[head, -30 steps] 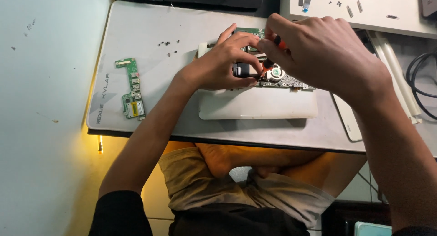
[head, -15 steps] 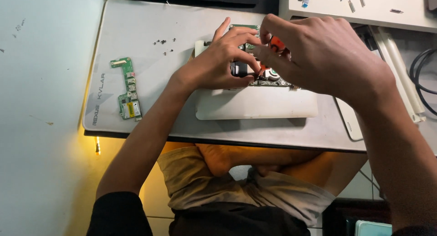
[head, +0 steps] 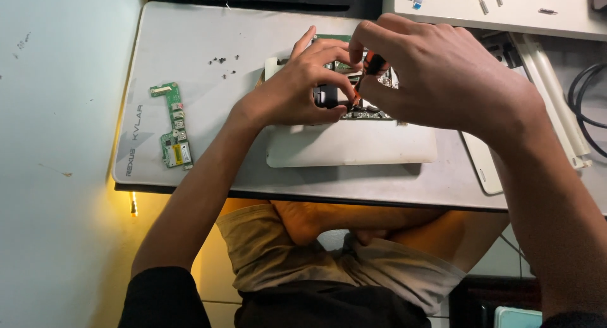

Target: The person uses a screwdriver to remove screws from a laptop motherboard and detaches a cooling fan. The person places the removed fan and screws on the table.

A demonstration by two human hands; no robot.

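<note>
My right hand [head: 442,75] grips an orange and black screwdriver [head: 370,68], its tip pointing down onto the circuit board [head: 367,113] inside an opened white laptop base [head: 351,144]. My left hand [head: 303,87] rests on the same board, with thumb and fingers pinched around a small dark part [head: 325,97] beside the screwdriver tip. Much of the board is hidden under both hands.
A small green circuit board [head: 172,125] lies at the left of the grey desk mat [head: 190,49]. Several tiny screws [head: 221,62] sit near the mat's top. A white panel [head: 506,5] with loose parts lies top right, black cables [head: 585,94] at the right edge.
Both hands stay on the board; my left fingers have curled in tighter on the dark part and the screwdriver has shifted slightly. The view has drifted a little.
</note>
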